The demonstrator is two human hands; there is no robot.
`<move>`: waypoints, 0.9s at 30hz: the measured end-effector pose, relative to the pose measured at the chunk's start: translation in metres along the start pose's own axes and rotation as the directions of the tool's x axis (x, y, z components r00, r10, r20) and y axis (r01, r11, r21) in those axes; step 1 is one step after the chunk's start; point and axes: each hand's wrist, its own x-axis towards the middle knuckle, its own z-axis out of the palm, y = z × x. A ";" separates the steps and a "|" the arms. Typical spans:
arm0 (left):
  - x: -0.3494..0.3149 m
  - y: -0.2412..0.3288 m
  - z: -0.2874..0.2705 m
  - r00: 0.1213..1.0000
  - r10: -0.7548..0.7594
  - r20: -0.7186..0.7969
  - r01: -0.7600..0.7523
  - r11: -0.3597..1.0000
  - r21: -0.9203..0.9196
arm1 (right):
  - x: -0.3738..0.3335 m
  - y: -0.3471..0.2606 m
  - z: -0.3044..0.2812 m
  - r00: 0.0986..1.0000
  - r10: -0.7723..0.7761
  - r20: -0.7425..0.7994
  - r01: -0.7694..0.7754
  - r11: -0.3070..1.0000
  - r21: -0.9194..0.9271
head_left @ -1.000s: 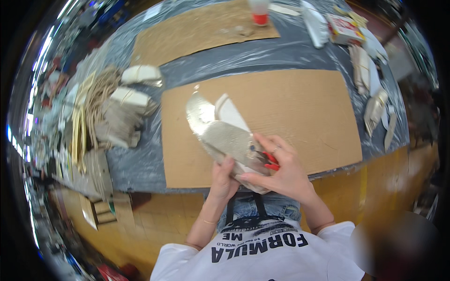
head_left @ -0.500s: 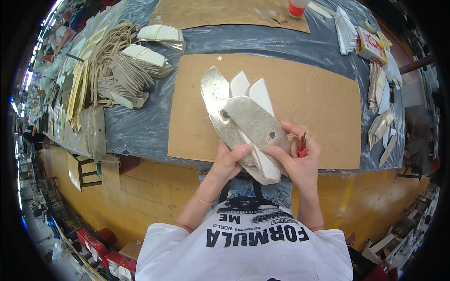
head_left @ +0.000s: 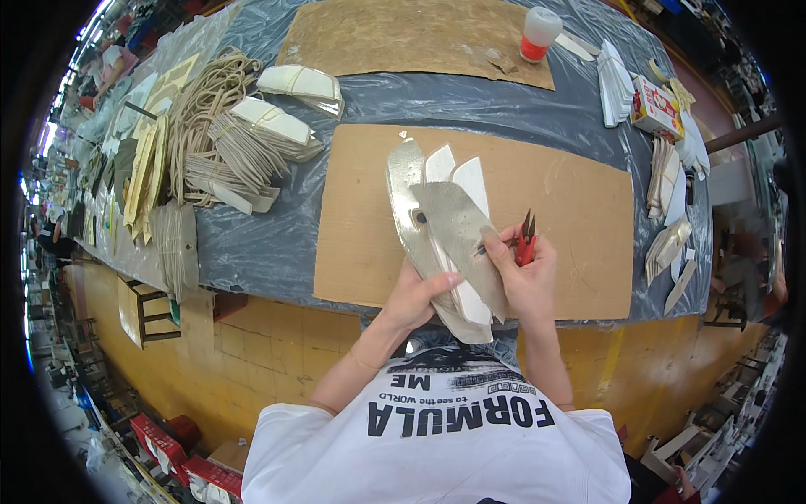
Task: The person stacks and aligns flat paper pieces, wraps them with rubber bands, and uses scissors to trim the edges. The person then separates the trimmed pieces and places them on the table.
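Note:
My left hand [head_left: 413,296] is closed around the lower end of a fanned stack of shoe-upper pieces, thumb on top. One shiny pale-gold piece [head_left: 405,181] with a dark round hole points away from me. White-faced pieces [head_left: 472,186] stick out beside it. Across them lies a dull beige-gold piece [head_left: 453,223], its right edge pinched between the thumb and fingers of my right hand [head_left: 531,281]. That same hand also keeps red thread snips [head_left: 526,245] tucked in it, dark blades pointing away. My right fingertips partly cover a dark spot on the beige-gold piece.
A cardboard sheet [head_left: 579,218] lies under my hands on the plastic-covered table [head_left: 403,101]. Tied bundles of pieces [head_left: 248,147] and beige cords lie at left. A red-and-white container [head_left: 540,35], a small box [head_left: 657,107] and more bundles [head_left: 667,248] stand farther right.
The top piece has turned its dull side up and shifted slightly right against the stack. The snips in my right hand now point upward, blades showing. The view has shifted a little.

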 end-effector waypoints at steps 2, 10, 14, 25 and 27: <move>0.007 -0.001 -0.006 0.988 -0.140 -0.058 0.130 0.981 -0.144 | 0.001 0.005 0.007 0.961 -0.270 -0.067 0.235 0.917 -0.323; 0.015 0.011 -0.039 0.987 -0.076 -0.141 0.059 0.991 -0.117 | 0.041 -0.012 -0.049 0.868 -0.178 -0.464 0.165 0.984 -0.069; 0.024 0.053 -0.061 0.991 -0.066 -0.118 0.067 0.998 0.009 | 0.051 -0.003 -0.083 0.978 -0.001 -0.207 0.005 1.000 0.019; 0.119 0.144 -0.051 0.982 -0.141 0.129 -0.048 0.473 0.880 | 0.032 -0.002 -0.073 0.992 0.077 -0.098 -0.082 0.995 -0.053; 0.141 0.148 -0.041 0.964 -0.193 0.183 -0.108 0.344 0.933 | 0.030 -0.005 -0.076 0.991 0.097 -0.097 -0.104 0.992 -0.073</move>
